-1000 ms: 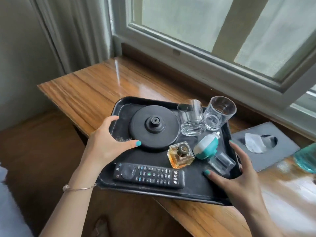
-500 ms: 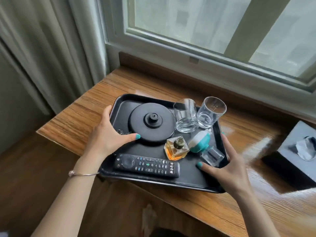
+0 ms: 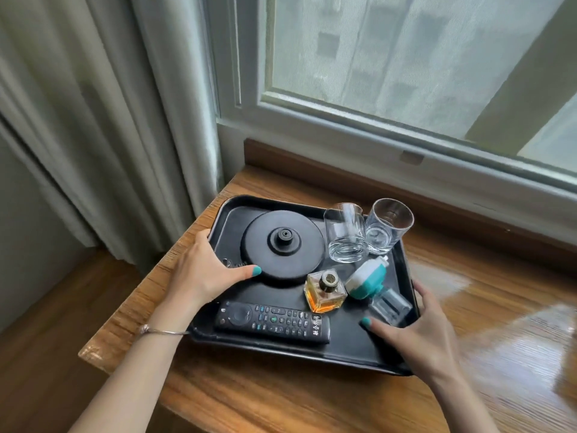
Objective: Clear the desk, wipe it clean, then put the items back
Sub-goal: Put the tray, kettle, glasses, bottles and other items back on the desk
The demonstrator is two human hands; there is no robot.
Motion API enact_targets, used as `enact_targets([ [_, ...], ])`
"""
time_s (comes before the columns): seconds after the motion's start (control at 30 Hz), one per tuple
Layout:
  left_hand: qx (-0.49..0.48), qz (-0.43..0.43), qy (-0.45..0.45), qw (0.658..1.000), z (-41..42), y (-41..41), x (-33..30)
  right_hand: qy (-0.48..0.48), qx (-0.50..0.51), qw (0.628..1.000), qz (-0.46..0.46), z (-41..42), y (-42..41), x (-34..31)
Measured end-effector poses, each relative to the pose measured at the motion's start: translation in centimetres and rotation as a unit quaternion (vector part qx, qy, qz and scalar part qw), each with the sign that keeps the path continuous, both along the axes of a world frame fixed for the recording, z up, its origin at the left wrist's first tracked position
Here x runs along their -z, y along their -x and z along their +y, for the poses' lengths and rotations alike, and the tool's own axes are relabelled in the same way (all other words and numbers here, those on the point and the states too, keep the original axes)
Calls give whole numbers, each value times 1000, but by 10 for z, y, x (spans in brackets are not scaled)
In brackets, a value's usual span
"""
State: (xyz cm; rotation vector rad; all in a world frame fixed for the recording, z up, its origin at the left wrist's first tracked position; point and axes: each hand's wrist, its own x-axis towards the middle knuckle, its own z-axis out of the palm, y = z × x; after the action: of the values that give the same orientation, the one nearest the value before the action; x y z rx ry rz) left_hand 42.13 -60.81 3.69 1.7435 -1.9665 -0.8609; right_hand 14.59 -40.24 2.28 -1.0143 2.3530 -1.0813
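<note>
A black tray (image 3: 349,354) sits on the left end of the wooden desk (image 3: 281,398). My left hand (image 3: 203,273) grips the tray's left rim, thumb lying inside on the tray. My right hand (image 3: 421,332) grips the right rim, thumb on the tray floor. The tray carries a round black kettle base (image 3: 282,245), two clear glasses (image 3: 346,237) (image 3: 387,226), an amber perfume bottle (image 3: 324,290), a teal-and-white bottle (image 3: 368,278) lying on its side, and a black remote (image 3: 271,320) along the front.
A window frame (image 3: 374,145) runs along the back of the desk. Grey curtains (image 3: 109,120) hang at the left, close to the tray's far-left corner. The desk's left edge lies just beyond the tray, with the wooden floor (image 3: 40,354) below.
Both hands have carried the tray leftward along the desk toward the curtain corner. The tissue box at the right has dropped out of view. The grips on the rims are unchanged.
</note>
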Motion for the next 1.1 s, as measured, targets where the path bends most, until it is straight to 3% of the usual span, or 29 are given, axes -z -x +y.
enact_targets([
  [0.67, 129, -9, 4, 992, -170, 16, 25, -101, 116, 988, 22, -118, -46, 13],
  [0.8, 130, -7, 9, 991, -175, 18, 33, -169, 105, 978, 64, -124, -41, 10],
  [0.97, 134, 2, 19, 991, -180, 20, 45, -310, 67, 935, 159, -128, -32, 7],
  [1.1, 143, -7, 17, 990, -183, 21, 48, -322, 84, 923, 195, -127, -36, 10],
])
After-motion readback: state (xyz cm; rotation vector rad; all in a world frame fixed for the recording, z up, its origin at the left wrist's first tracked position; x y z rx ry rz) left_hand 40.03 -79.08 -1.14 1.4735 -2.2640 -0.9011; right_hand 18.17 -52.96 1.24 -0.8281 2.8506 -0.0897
